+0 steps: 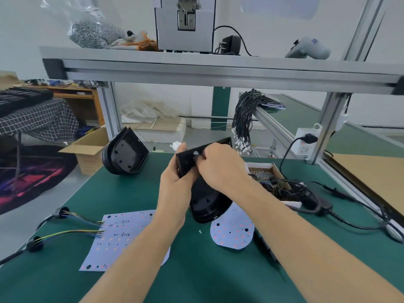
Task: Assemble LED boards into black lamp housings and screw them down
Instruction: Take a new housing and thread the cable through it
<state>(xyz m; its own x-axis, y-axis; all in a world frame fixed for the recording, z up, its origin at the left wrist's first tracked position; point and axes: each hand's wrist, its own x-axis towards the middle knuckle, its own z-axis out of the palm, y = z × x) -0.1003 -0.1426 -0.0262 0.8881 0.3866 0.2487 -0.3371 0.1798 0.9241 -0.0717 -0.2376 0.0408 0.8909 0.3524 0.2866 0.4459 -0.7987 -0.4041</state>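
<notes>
— Black lamp housing point(188, 159) lifted over the bench point(196, 276), gripped from below by left hand point(175, 182), pinched at the rim by right hand point(220, 166).
— Boards?
— Round LED board point(232, 231) flat beside another housing point(207, 202); wired LED board point(122, 237) further left.
— Risk?
— Could slip onto the boards and dent LEDs. Also a loose screw point(200, 231) nearby, easily lost or trapped under a board.

Both hands point(175, 182) point(220, 165) raised together, fingers point(202, 155) seemingly curled in grip.
</notes>
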